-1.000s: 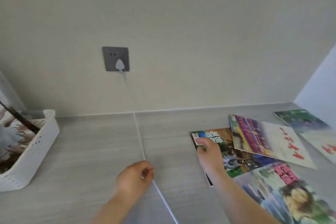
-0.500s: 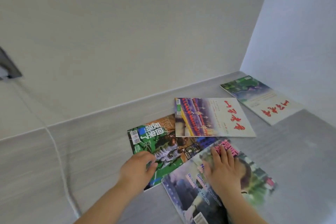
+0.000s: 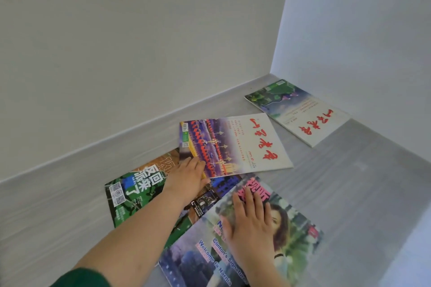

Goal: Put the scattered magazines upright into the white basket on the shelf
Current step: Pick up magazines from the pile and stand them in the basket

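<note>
Where the grey shelf (image 3: pixel 70 212) begins at the left, a green magazine (image 3: pixel 130 195) is laid flat. Over it the left hand (image 3: pixel 186 180) is stretched, fingers straight against the near corner of a purple-and-cream magazine (image 3: pixel 238 144); whether that corner is pinched cannot be told. Next, the right hand (image 3: pixel 251 226) is pressed flat, fingers slightly spread, on a portrait magazine (image 3: pixel 296 235). Farthest right, a fourth magazine (image 3: pixel 300 114) is laid beside the side wall (image 3: pixel 361 42), apart from the rest.
</note>
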{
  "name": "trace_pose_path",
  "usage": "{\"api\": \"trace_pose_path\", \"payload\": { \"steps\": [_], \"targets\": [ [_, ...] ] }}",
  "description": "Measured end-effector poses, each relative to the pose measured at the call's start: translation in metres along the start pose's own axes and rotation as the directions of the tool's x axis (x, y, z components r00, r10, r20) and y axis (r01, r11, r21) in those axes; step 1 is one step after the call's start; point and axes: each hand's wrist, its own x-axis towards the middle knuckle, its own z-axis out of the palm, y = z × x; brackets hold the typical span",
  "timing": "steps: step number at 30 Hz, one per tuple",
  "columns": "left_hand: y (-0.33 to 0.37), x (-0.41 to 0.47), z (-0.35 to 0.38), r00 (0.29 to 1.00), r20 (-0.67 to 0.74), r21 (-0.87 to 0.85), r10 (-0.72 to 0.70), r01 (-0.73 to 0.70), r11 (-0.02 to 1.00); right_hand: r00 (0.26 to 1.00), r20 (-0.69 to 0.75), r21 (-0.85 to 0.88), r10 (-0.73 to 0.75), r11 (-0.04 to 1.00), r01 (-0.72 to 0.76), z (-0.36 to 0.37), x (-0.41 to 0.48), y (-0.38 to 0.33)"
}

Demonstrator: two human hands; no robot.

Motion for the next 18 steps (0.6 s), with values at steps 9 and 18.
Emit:
{"api": "trace_pose_path", "payload": {
  "steps": [9,18],
  "targets": [
    [-0.001,0.006,-0.007,0.974,0.014,0.335,0.227,-0.219,0.917,1.000,0.006,-0.104,-0.003,0.995,0.004,0.000,-0.003,0.001],
    [-0.001,-0.044,-0.020,0.997,-0.072,-0.080,0.018,-0.024,0.997,0.994,0.095,0.056,-0.048,0.998,0.042,0.001,0.000,0.005]
  ]
}}
